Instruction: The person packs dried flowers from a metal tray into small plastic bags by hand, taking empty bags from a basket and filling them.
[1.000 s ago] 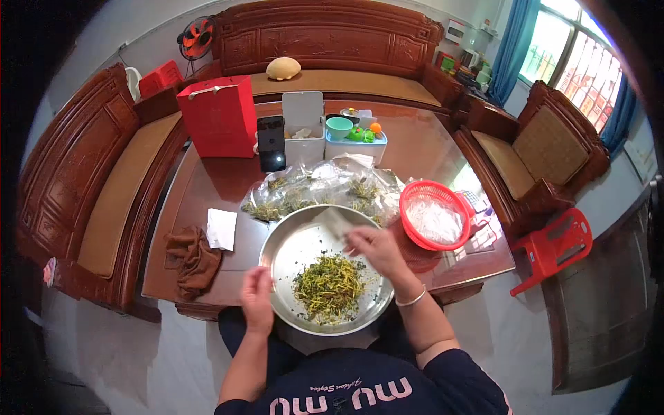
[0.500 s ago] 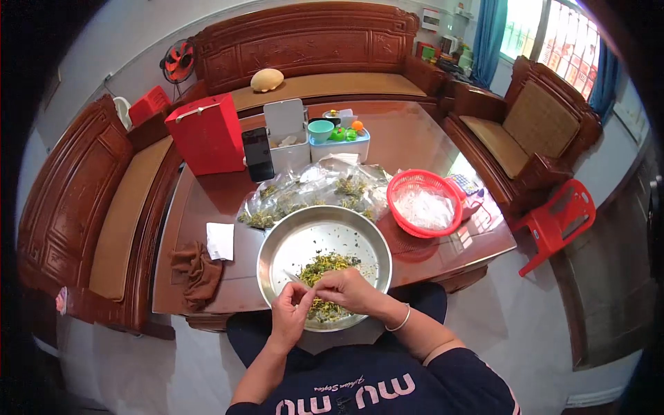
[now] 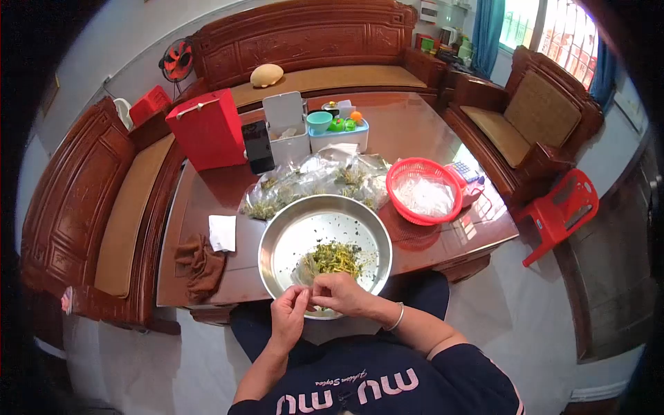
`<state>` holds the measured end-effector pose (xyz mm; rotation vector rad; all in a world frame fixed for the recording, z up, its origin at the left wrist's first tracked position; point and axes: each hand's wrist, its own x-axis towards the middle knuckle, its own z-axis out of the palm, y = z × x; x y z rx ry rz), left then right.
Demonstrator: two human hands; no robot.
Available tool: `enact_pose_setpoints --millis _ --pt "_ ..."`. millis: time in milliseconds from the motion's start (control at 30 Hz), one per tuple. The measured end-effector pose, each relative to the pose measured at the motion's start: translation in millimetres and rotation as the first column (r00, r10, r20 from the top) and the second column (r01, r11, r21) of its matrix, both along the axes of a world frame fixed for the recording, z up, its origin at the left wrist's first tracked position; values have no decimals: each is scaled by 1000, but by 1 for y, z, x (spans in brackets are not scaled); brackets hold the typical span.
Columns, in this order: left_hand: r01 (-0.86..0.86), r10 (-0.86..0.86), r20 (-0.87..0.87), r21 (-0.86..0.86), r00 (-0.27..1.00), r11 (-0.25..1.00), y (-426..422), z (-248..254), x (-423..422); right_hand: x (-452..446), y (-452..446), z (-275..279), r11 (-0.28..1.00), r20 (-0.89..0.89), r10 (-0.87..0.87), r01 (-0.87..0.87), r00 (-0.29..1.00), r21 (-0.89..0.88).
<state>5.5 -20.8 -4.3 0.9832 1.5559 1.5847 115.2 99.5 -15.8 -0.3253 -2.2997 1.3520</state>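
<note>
Over the near rim of a round steel pan (image 3: 282, 238), my left hand (image 3: 288, 315) and my right hand (image 3: 340, 293) meet, fingers pinched together. Between them they hold a small clear plastic bag (image 3: 304, 270), its far end hanging over the pan. What the bag contains is hard to make out. A loose heap of dried yellow and dark green herbs (image 3: 339, 257) lies in the pan beyond my right hand, with crumbs scattered around it. My right wrist wears a pale bangle (image 3: 395, 317).
Behind the pan lie clear bags of herbs (image 3: 349, 176). A red basket (image 3: 423, 220) with plastic bags stands right. On the left are a brown cloth (image 3: 199, 266) and white paper (image 3: 222, 233). Farther back stand a phone (image 3: 258, 146), a red bag (image 3: 205, 131) and a toy-topped box (image 3: 339, 143).
The camera view has shifted slightly. My hands have drawn closer together near the pan's rim, and the clear bag now shows more openly beyond my fingers.
</note>
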Motion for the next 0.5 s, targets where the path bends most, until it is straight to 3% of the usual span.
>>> enact_pose_setpoints --millis 200,367,500 --pt "-20 20 28 0 999 1000 -9 -4 -4 -1 -11 4 998 2 7 -7 1000 -55" --pt "-48 40 123 59 992 997 -15 -8 -3 -2 -15 1 978 2 57 -55 998 -200" --pt "-59 58 -29 -23 998 998 -26 1 -2 -2 -22 -4 961 25 44 -35 999 -273"
